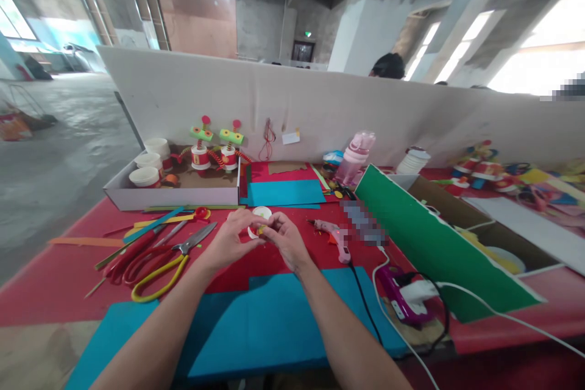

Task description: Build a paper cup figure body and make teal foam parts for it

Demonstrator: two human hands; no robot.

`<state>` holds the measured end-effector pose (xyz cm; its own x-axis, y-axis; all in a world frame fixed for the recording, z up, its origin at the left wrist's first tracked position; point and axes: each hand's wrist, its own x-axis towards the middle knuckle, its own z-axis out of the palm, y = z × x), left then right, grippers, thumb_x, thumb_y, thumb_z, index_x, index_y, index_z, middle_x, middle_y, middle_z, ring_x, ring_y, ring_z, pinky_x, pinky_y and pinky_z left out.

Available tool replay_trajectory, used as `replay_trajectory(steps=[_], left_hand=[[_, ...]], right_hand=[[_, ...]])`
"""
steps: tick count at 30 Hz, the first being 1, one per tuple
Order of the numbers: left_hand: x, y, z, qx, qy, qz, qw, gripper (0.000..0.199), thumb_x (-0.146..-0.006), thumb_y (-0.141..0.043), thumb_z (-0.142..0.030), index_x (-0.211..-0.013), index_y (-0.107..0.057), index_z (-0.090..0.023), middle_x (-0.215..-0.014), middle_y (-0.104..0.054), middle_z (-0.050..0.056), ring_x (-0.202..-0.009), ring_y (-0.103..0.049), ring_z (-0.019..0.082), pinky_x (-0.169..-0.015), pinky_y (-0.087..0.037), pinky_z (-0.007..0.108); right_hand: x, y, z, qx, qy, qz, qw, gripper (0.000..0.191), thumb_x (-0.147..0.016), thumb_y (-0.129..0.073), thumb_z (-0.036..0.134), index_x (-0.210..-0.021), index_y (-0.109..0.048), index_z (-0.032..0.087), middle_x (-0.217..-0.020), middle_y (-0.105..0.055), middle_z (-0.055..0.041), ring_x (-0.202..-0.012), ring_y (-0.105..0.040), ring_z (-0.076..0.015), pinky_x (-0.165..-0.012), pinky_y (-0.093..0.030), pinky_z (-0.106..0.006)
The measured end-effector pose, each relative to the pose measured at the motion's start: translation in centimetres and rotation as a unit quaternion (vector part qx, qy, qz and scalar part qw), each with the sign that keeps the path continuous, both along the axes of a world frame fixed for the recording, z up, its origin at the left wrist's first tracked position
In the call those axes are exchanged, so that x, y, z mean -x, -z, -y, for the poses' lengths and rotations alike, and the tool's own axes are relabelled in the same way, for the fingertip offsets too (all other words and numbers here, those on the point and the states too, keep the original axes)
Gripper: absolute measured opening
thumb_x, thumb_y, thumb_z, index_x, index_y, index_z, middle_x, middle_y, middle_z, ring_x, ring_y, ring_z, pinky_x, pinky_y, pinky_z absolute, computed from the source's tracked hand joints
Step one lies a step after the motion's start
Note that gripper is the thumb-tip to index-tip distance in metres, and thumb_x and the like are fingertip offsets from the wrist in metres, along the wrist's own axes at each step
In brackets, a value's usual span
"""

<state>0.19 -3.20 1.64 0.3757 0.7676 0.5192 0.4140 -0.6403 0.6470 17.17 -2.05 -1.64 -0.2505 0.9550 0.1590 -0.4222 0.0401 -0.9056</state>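
Note:
Near the middle of the table, my left hand (231,239) and my right hand (287,240) meet, fingertips pinched together. Between them is a small yellow-green piece (261,230), too small to make out well. A white paper cup (262,212) shows just behind the fingertips, partly hidden by them; whether the fingers also grip it is unclear. To the right of my right hand lies a pink hot glue gun (337,240), its nozzle pointing left. Large scissors with red and yellow handles (158,277) and other scissors lie left of my left hand.
A white box (171,197) at the back left holds paper cups and cup figures with green heads. Blue sheets (286,192) lie behind my hands. A pink bottle (358,155), a green-sided divided box (439,244), and a purple power strip (402,298) with cords stand right.

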Motion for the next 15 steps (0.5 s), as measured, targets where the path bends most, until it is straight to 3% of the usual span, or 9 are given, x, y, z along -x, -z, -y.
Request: replay_trajectory(steps=[3,7,9,11,13,14,15], left_hand=[[-0.4,0.5,-0.1,-0.011,-0.031,0.004,0.999,0.015,-0.083,-0.064,-0.028,-0.096,-0.069,-0.023,-0.091,-0.068,0.004,-0.091,-0.060,0.020,-0.087,-0.045,0.034],[0.1,0.8,-0.6,0.055,-0.043,0.086,0.994,0.015,-0.083,-0.062,-0.028,-0.095,-0.065,-0.020,-0.090,-0.067,0.003,-0.085,-0.060,0.017,-0.080,-0.047,0.029],[0.5,0.8,-0.9,0.080,-0.059,0.134,0.986,0.016,-0.081,-0.065,-0.030,-0.092,-0.065,-0.019,-0.088,-0.066,0.003,-0.082,-0.059,0.016,-0.077,-0.047,0.028],[0.8,0.9,-1.2,0.095,-0.091,0.171,0.976,0.018,-0.078,-0.068,-0.032,-0.090,-0.065,-0.019,-0.085,-0.065,0.003,-0.077,-0.058,0.015,-0.072,-0.046,0.027],[1.2,1.0,-1.5,0.104,-0.120,0.200,0.967,0.019,-0.077,-0.069,-0.033,-0.089,-0.065,-0.018,-0.082,-0.064,0.002,-0.072,-0.056,0.014,-0.067,-0.045,0.026],[1.3,1.0,-1.7,0.108,-0.127,0.212,0.963,0.020,-0.077,-0.069,-0.033,-0.089,-0.065,-0.018,-0.080,-0.063,0.002,-0.070,-0.055,0.014,-0.066,-0.044,0.025],[1.4,1.1,-1.8,0.110,-0.131,0.223,0.960,0.020,-0.077,-0.069,-0.034,-0.089,-0.065,-0.018,-0.080,-0.063,0.002,-0.069,-0.055,0.013,-0.064,-0.043,0.025]], right_hand=[[0.2,0.2,0.0,-0.005,-0.026,0.004,1.000,0.034,-0.070,-0.080,0.038,-0.081,-0.053,0.020,-0.073,-0.064,0.0040,-0.063,-0.063,-0.0113,-0.063,-0.054,-0.025],[0.0,0.2,0.2,-0.025,-0.047,0.019,0.998,0.032,-0.078,-0.071,0.047,-0.092,-0.056,0.021,-0.075,-0.066,0.0017,-0.062,-0.063,-0.0122,-0.064,-0.054,-0.027],[-0.5,0.0,-0.1,-0.051,-0.004,0.059,0.997,0.032,-0.080,-0.068,0.047,-0.095,-0.057,0.021,-0.074,-0.065,0.0013,-0.062,-0.062,-0.0133,-0.060,-0.053,-0.027],[-1.5,-0.6,-1.2,-0.083,0.089,0.140,0.983,0.027,-0.085,-0.061,0.047,-0.093,-0.056,0.022,-0.073,-0.065,0.0007,-0.060,-0.062,-0.0143,-0.057,-0.052,-0.026],[-2.6,-1.5,-3.1,-0.126,0.185,0.297,0.928,0.023,-0.093,-0.048,0.043,-0.093,-0.055,0.021,-0.081,-0.067,-0.0026,-0.066,-0.064,-0.0156,-0.062,-0.052,-0.027],[-3.1,-2.1,-4.4,-0.162,0.202,0.425,0.868,0.022,-0.096,-0.041,0.037,-0.097,-0.056,0.020,-0.092,-0.069,-0.0055,-0.078,-0.066,-0.0164,-0.070,-0.052,-0.028],[-3.5,-2.6,-5.7,-0.196,0.191,0.573,0.773,0.023,-0.098,-0.036,0.029,-0.104,-0.056,0.020,-0.103,-0.068,-0.0078,-0.092,-0.065,-0.0170,-0.080,-0.050,-0.029]])
